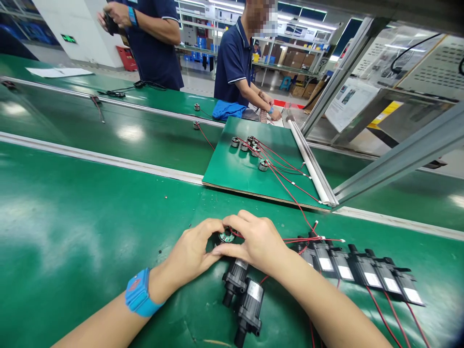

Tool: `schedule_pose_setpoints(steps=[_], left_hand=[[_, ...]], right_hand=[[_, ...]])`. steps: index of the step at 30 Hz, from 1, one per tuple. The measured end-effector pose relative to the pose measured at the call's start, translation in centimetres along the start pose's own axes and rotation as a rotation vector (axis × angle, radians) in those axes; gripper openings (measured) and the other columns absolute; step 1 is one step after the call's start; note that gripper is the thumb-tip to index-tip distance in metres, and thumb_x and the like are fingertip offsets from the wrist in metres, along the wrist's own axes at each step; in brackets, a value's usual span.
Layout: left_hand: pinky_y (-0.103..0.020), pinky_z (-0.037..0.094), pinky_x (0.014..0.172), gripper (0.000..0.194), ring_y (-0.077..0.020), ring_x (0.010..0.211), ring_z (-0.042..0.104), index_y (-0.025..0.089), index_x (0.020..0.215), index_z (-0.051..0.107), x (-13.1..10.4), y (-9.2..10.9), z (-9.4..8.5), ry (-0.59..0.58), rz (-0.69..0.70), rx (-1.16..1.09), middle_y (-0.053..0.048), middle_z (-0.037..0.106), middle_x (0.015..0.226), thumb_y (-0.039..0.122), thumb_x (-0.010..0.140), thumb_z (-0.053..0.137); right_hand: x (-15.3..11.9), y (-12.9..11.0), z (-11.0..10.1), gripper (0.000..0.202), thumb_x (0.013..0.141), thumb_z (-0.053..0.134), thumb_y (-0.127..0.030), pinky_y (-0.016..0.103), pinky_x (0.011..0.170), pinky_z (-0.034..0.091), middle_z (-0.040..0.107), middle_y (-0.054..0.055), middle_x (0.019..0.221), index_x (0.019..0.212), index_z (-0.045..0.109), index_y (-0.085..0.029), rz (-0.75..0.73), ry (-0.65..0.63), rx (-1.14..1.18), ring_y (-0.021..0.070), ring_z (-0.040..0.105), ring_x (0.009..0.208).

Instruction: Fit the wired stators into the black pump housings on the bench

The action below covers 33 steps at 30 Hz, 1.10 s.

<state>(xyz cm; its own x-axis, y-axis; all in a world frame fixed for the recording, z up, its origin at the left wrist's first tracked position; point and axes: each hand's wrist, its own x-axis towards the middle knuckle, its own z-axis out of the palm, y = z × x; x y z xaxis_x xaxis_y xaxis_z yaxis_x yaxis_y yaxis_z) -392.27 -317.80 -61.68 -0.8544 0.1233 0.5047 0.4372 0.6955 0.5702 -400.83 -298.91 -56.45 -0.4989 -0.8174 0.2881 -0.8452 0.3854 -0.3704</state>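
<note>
Stator [227,236] just below the centre of the frame, held between bent fingers and thumbs of left hand [195,245] and right hand [256,238], nearly closed around it; two black housings [251,305] at bottom centre, on green counter [90,232].

The place is an assembly workshop in a factory. On the green board [223,166] sit small round parts [264,165] with red wires; nearer and to the board's right, black housings [371,273] line up on a long green desk [90,217]. Beyond the board stands one co-worker [230,63], with another co-worker [155,53] farther left (both in navy, blue-banded at the wrist). Well behind the board, racks [290,69] hold cartons [294,59].
</note>
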Motion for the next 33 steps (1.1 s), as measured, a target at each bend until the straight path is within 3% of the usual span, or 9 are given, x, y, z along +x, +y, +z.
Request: schedule_pose_setpoints(steps=[5, 9, 13, 18, 24, 27, 30, 32, 33], left_hand=[[-0.028, 0.059, 0.086, 0.021, -0.0177, 0.104, 0.07, 0.026, 0.114, 0.056, 0.2, 0.2, -0.3, -0.029, 0.044, 0.031, -0.006, 0.068, 0.118, 0.023, 0.094, 0.06], [-0.029, 0.058, 0.092, 0.021, -0.0187, 0.111, 0.069, 0.027, 0.116, 0.061, 0.4, 0.2, -0.4, -0.081, 0.03, 0.07, -0.006, 0.066, 0.124, 0.021, 0.096, 0.057], [-0.029, 0.06, 0.089, 0.024, -0.0193, 0.111, 0.068, 0.028, 0.12, 0.063, 0.3, 0.0, -0.6, -0.123, 0.046, 0.138, -0.007, 0.065, 0.125, 0.024, 0.098, 0.054], [-0.029, 0.058, 0.093, 0.027, -0.0194, 0.112, 0.068, 0.028, 0.12, 0.066, 0.0, 0.0, -1.1, -0.065, 0.105, 0.205, -0.008, 0.06, 0.135, 0.021, 0.098, 0.054], [-0.033, 0.054, 0.1, 0.023, -0.0206, 0.12, 0.064, 0.027, 0.118, 0.063, 1.0, -0.5, -1.3, -0.183, 0.017, 0.138, -0.006, 0.064, 0.129, 0.025, 0.1, 0.048], [-0.033, 0.056, 0.092, 0.027, -0.0199, 0.109, 0.069, 0.026, 0.126, 0.055, 1.6, -0.5, -2.2, -0.236, -0.105, 0.06, -0.005, 0.068, 0.122, 0.035, 0.101, 0.049], [-0.035, 0.054, 0.078, 0.036, -0.0209, 0.091, 0.07, 0.022, 0.126, 0.05, 1.5, 1.9, -2.8, -0.074, -0.211, 0.156, -0.007, 0.071, 0.112, 0.046, 0.1, 0.05], [-0.039, 0.048, 0.077, 0.039, -0.0242, 0.088, 0.066, 0.022, 0.117, 0.058, 0.6, 5.1, -1.7, 0.026, -0.085, 0.328, -0.007, 0.072, 0.104, 0.055, 0.097, 0.05], [-0.039, 0.043, 0.075, 0.043, -0.0251, 0.086, 0.063, 0.023, 0.112, 0.062, 0.0, 6.9, -0.6, -0.005, 0.048, 0.389, -0.005, 0.072, 0.099, 0.061, 0.095, 0.05]], right_hand=[[0.0, 0.7, -0.4, 0.046, 0.091, 0.058, -0.064, 0.024, 0.063, 0.043, 0.064, 0.001, 0.089, 0.115, 0.068, -0.027, -0.055, -0.032, -0.048, 0.0128, 0.062, 0.073], [0.0, 0.8, 0.0, 0.048, 0.094, 0.052, -0.066, 0.024, 0.061, 0.042, 0.063, 0.001, 0.086, 0.109, 0.07, -0.024, -0.01, -0.012, -0.088, 0.0125, 0.061, 0.07], [-0.2, 1.0, 0.5, 0.047, 0.096, 0.049, -0.064, 0.023, 0.065, 0.045, 0.063, 0.002, 0.089, 0.115, 0.069, -0.025, -0.053, -0.014, -0.062, 0.0129, 0.062, 0.074], [-0.3, 0.6, 0.4, 0.046, 0.098, 0.048, -0.061, 0.022, 0.067, 0.047, 0.063, 0.002, 0.092, 0.127, 0.064, -0.029, -0.071, 0.001, -0.044, 0.0119, 0.062, 0.074], [0.5, 0.3, 0.2, 0.034, 0.098, 0.057, -0.05, 0.024, 0.073, 0.047, 0.068, 0.001, 0.096, 0.122, 0.066, -0.028, 0.042, -0.106, 0.03, 0.0144, 0.064, 0.085], [0.9, 1.0, 0.5, 0.03, 0.099, 0.058, -0.046, 0.025, 0.076, 0.044, 0.069, 0.003, 0.097, 0.119, 0.069, -0.026, 0.09, -0.12, 0.111, 0.0153, 0.063, 0.088], [1.3, 2.0, 1.1, 0.024, 0.1, 0.058, -0.037, 0.025, 0.072, 0.04, 0.07, 0.003, 0.089, 0.107, 0.076, -0.022, 0.143, -0.196, 0.201, 0.0146, 0.061, 0.081], [1.6, 2.6, 1.3, 0.024, 0.098, 0.06, -0.035, 0.024, 0.065, 0.036, 0.069, 0.001, 0.081, 0.1, 0.078, -0.02, 0.173, -0.272, 0.292, 0.0125, 0.056, 0.071], [1.6, 2.9, 1.3, 0.024, 0.097, 0.061, -0.036, 0.024, 0.062, 0.034, 0.067, -0.001, 0.076, 0.099, 0.078, -0.019, 0.185, -0.309, 0.341, 0.0114, 0.053, 0.067]])
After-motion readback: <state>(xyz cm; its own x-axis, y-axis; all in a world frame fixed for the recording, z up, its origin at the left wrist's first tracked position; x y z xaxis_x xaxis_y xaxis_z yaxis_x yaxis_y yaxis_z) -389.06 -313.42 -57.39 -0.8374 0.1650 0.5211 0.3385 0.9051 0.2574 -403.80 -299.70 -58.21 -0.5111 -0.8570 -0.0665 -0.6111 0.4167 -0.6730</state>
